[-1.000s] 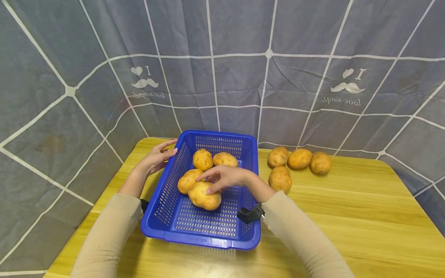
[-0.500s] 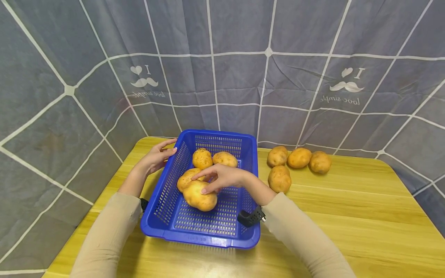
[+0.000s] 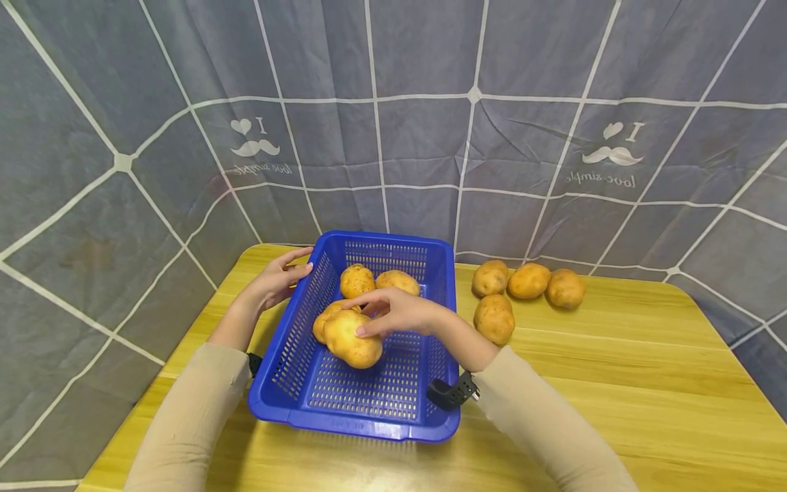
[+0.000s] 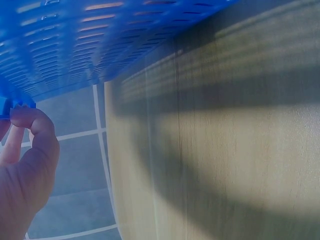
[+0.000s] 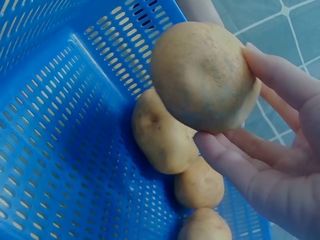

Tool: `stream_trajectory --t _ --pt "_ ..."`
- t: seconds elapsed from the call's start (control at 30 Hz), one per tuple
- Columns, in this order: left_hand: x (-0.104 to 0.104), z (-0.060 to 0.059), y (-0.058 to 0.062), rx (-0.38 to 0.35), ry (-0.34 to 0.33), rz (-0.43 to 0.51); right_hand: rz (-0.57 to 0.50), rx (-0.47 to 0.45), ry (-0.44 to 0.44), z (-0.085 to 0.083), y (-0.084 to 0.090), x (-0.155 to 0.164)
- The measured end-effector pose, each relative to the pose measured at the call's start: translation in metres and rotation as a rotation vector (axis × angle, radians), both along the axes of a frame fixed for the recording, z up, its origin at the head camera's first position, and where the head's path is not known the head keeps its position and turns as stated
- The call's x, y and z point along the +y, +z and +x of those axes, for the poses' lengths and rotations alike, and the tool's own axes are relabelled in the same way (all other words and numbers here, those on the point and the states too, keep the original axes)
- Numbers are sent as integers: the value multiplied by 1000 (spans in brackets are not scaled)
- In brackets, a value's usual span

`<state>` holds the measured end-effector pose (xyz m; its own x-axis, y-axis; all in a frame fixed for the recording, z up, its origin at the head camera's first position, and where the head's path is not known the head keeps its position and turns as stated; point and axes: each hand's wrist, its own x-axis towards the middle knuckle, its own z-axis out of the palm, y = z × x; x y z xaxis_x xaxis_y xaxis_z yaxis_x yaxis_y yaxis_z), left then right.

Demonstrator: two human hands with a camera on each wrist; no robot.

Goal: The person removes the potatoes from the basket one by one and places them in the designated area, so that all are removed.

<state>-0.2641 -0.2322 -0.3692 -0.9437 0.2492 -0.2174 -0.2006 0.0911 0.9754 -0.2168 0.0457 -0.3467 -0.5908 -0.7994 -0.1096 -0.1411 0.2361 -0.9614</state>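
Note:
My right hand (image 3: 402, 311) pinches a large yellow potato (image 3: 352, 339) between thumb and fingers, inside a blue plastic basket (image 3: 363, 427) with slotted walls. In the right wrist view, this potato (image 5: 202, 75) is raised above the others, fingertips on its side. Beneath and left of it lies a second potato (image 3: 326, 320), partly covered. Two more, a rounder potato (image 3: 357, 281) and an oval potato (image 3: 398, 281), lie towards the basket's far end. At the basket's left rim, my left hand (image 3: 277, 280) holds on with thumb and fingers; the thumb (image 4: 37, 130) is bent at the edge.
Right of the basket, several potatoes lie on the wooden table (image 3: 615, 383): a front one (image 3: 494, 319) and a back row ending with a rightmost potato (image 3: 566, 288). A grey curtain (image 3: 424, 137) with white lines hangs behind and at the left.
My right hand has shifted the potato slightly left and tilted it more upright, over the second potato. My left hand and the basket stay in place.

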Motion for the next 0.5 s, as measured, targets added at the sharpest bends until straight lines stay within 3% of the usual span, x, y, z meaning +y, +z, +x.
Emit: stream_trajectory --t 0.5 --pt "0 0 0 -9 0 7 -68 13 -216 10 10 6"
